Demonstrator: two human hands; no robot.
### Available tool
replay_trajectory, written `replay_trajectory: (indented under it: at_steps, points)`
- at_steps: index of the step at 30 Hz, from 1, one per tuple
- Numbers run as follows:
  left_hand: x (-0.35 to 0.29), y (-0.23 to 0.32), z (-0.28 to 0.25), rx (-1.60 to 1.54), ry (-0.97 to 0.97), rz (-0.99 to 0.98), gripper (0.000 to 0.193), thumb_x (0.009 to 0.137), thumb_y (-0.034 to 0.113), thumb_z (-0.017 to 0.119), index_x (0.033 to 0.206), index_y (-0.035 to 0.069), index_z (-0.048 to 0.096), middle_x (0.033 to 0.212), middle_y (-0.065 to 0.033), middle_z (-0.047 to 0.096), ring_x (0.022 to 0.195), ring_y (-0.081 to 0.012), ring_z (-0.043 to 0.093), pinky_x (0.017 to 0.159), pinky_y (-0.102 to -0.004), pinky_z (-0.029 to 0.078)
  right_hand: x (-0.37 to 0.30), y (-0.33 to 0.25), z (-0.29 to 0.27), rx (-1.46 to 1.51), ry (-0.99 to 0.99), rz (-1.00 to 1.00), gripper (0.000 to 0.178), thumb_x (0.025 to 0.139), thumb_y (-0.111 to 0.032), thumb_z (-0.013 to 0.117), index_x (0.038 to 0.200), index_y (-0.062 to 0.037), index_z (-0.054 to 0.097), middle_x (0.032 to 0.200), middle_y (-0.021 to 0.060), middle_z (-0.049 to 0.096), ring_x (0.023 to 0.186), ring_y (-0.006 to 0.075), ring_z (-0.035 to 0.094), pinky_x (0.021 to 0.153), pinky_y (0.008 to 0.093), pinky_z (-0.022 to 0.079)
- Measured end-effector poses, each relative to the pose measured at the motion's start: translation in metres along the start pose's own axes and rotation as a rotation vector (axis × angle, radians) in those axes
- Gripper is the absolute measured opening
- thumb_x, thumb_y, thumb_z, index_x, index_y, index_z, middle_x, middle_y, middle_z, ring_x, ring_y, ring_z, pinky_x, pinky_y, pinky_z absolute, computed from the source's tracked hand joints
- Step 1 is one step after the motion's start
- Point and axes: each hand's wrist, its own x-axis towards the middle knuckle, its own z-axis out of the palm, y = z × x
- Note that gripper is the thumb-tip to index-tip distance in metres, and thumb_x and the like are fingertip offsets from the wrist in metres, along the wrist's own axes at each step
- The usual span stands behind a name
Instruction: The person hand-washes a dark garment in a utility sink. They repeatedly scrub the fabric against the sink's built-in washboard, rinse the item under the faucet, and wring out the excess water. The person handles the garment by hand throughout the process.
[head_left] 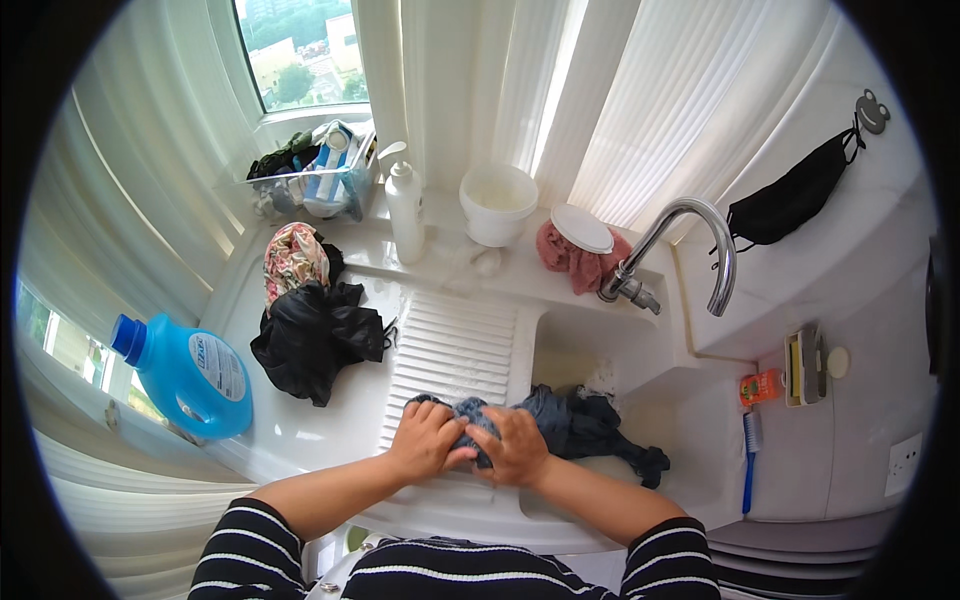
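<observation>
Striped sleeves (252, 548), forearms (340, 486) inward, hands (515, 447) gripping cloth (575, 425)

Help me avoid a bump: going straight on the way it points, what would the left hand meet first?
The left hand would first meet the blue cloth it touches; just past that, probably the right hand, though depth is hard to judge.

Laundry sink (290, 447): white, ribbed washboard (455, 335), basin (575, 345)
Washboard: dark-blue garment (562, 418), trailing into the basin
Left deck (362, 402): black garment (315, 340), floral cloth (295, 262), blue detergent bottle (200, 375)
Back ledge (448, 238): clear bin (352, 198), pump bottle (405, 215), white tub (497, 218), pink towel (572, 264)
</observation>
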Motion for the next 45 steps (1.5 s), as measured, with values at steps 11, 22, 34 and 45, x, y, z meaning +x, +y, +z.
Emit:
replay_trajectory:
  at_steps: [11,22,34,45]
  points:
    - [0.034,-0.021,-0.001,-0.099,0.026,-0.181,0.040,0.089,0.044,0.061,0.105,0.008,0.069,0.117,-0.0150,0.061,0.110,-0.0371,0.053,0.093,-0.0517,0.038,0.032,0.005,-0.015,0.043,0.000,0.190,0.063,0.071,-0.045,0.073,0.125,-0.0167,0.056,0.132,0.0131,0.049,0.117,0.0348,0.050,0.094,0.0497,0.040]
    - [0.088,-0.057,0.028,0.023,0.062,-0.417,0.036,0.095,0.036,0.052,0.110,0.006,0.067,0.124,-0.0166,0.057,0.117,-0.0371,0.050,0.095,-0.0517,0.037,0.095,0.039,0.011,-0.083,-0.037,0.607,0.059,0.077,-0.038,0.068,0.127,-0.0083,0.055,0.129,0.0207,0.053,0.121,0.0362,0.049,0.099,0.0504,0.038]
    - [0.112,-0.051,0.036,0.249,0.181,-0.383,0.036,0.094,0.038,0.052,0.108,0.009,0.066,0.123,-0.0176,0.057,0.116,-0.0358,0.048,0.095,-0.0499,0.033,0.098,0.063,0.008,-0.116,0.055,0.551,0.039,0.083,-0.032,0.067,0.114,-0.0096,0.058,0.103,0.0112,0.061,0.101,0.0326,0.056,0.083,0.0466,0.045]
    - [-0.005,-0.002,0.006,0.017,-0.136,-0.038,0.045,0.086,0.051,0.062,0.094,0.007,0.062,0.095,-0.0133,0.056,0.091,-0.0318,0.052,0.083,-0.0464,0.037,0.018,-0.015,-0.010,0.095,0.011,0.063,0.043,0.076,-0.031,0.074,0.111,-0.0116,0.059,0.112,0.0139,0.055,0.104,0.0314,0.055,0.088,0.0439,0.041]
